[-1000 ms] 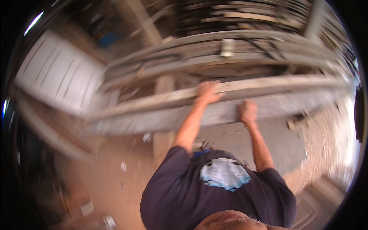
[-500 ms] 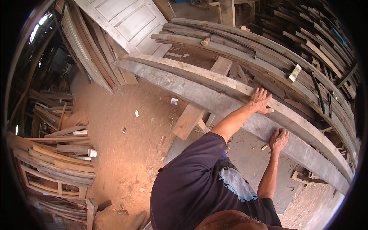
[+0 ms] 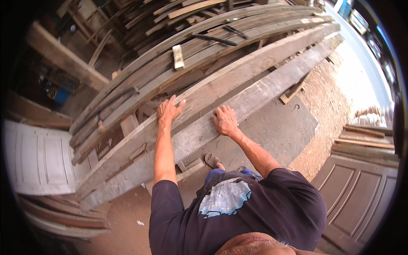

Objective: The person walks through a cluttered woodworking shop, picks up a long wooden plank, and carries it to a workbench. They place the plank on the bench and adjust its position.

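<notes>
Two long, weathered wooden planks run side by side from lower left to upper right, with a gap between them along the middle. On the far plank (image 3: 203,94) lies my left hand (image 3: 169,111), fingers spread and thumb apart. My right hand (image 3: 225,120) rests on the near plank (image 3: 259,94), its fingers bent over the far edge. Part of the wooden support beneath the planks shows at a wood block (image 3: 190,169).
Beyond lie more long boards bearing a frame saw (image 3: 110,102), a pale block (image 3: 177,57) and a dark bar-shaped tool (image 3: 214,40). A white panelled door (image 3: 38,157) stands left, a brown panelled door (image 3: 361,199) right. A grey sheet (image 3: 278,129) covers the floor.
My view has turned to the right. The gap between the two planks looks wider, and my right hand now has its fingers over the near plank's far edge. My left hand stays on the far plank.
</notes>
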Demonstrator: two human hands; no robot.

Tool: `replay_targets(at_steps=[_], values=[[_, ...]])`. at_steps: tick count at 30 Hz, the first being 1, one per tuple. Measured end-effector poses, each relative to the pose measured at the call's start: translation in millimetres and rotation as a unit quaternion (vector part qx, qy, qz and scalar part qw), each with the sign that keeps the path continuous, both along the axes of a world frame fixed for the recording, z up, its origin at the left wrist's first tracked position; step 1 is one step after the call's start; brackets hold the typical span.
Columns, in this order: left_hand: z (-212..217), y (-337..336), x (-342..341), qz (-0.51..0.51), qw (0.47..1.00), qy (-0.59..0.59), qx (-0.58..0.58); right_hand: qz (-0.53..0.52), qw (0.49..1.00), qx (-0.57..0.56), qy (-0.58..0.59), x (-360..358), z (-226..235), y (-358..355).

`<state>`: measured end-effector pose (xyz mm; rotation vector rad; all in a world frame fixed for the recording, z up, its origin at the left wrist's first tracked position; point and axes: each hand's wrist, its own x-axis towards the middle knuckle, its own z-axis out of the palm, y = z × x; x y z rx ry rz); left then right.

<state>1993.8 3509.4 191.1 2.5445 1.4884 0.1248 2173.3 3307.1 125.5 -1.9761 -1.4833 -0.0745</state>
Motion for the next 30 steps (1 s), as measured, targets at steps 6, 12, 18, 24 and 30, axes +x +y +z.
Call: replay_targets(at_steps=[6,12,18,24,30], values=[[-32.4,14.8,11.9,-0.035,0.991,-0.032,0.122,-0.005,0.999,-0.021,0.031,5.1,1.7,3.3],[-46.4,63.9,14.1,-0.008,1.0,0.021,0.021,0.016,0.997,-0.06,0.048,4.6,16.3,0.8],[-77.0,59.7,9.6,-0.006,0.996,-0.013,0.088,0.003,0.997,-0.068,0.041,2.0,13.3,2.1],[-71.9,49.0,-0.2,-0.025,0.991,-0.088,0.094,0.004,0.998,-0.06,0.035,2.4,15.5,6.6],[-76.3,5.7,-38.7,-0.051,0.993,-0.102,0.041,0.019,0.996,-0.077,0.042,4.1,19.3,6.3]])
